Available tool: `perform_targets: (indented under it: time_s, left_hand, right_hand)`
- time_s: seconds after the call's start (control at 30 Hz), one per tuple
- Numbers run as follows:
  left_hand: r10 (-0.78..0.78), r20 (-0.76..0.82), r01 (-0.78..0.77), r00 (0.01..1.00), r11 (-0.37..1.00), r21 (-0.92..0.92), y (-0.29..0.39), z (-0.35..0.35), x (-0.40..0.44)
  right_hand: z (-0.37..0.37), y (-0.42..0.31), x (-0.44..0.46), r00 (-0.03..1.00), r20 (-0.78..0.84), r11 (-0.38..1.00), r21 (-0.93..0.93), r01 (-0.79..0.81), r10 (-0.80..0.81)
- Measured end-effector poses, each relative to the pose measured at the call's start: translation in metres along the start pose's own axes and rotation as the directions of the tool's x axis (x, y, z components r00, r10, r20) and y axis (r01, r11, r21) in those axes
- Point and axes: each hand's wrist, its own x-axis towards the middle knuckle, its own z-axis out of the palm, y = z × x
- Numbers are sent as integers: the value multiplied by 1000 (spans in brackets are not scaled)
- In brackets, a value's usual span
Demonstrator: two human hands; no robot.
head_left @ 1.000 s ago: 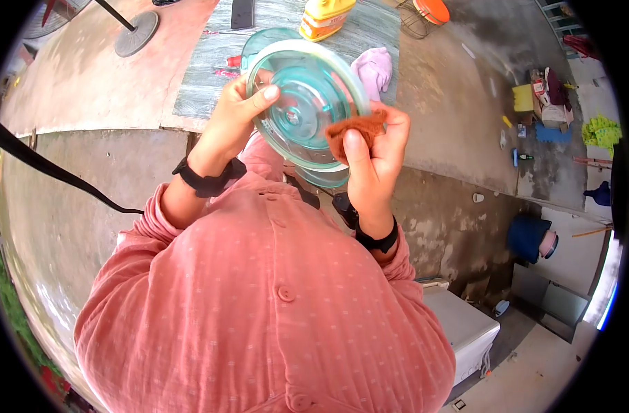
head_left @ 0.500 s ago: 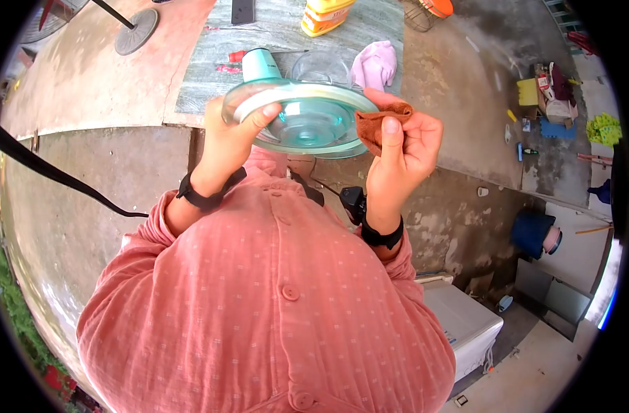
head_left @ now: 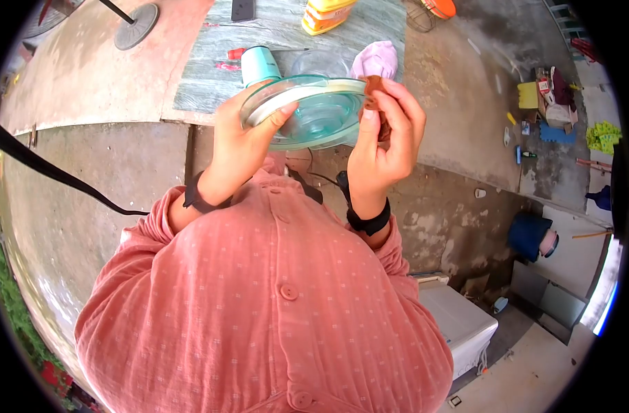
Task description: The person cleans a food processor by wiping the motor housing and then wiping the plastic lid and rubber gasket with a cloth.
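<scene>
In the head view, a round, see-through teal lid (head_left: pixel 321 117) with a pale ring around its edge is held up and tilted. My left hand (head_left: pixel 244 134) grips its left side, thumb on the near face and fingers behind. My right hand (head_left: pixel 387 134) pinches a brown cloth (head_left: pixel 374 86) against the lid's right rim; part of the cloth is hidden by the fingers. Just beyond the lid stand a mint-green cup (head_left: pixel 260 65) and a clear dish or bowl (head_left: pixel 321 63), partly covered by the lid. A crumpled lilac cloth (head_left: pixel 375 59) lies beyond my right hand.
A grey wood-patterned table (head_left: pixel 204 79) carries a yellow bottle (head_left: pixel 326 15), a dark phone (head_left: pixel 243 9) and a red-handled tool (head_left: pixel 236 53). A white appliance (head_left: pixel 459 320) stands at lower right. A black strap (head_left: pixel 60 179) crosses the left side.
The lid has shifted a little right, together with my left hand. My right hand has moved left and turned, and the brown cloth is now bunched over the lid's right rim.
</scene>
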Motion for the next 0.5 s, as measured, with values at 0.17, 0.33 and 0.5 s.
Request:
perform_targets:
  time_s: [0.17,0.33,0.5]
  left_hand:
    - [51,-32,-47,998,992,116,2,2,3]
    - [328,78,-332,942,865,377,9,-2,7]
    - [287,59,-287,956,875,389,16,-1,6]
  right_hand:
    - [1,3,7,995,69,973,-212,90,-77]
    - [4,9,4,991,98,975,-193,111,-93]
    - [8,9,5,995,87,990,-125,61,-50]
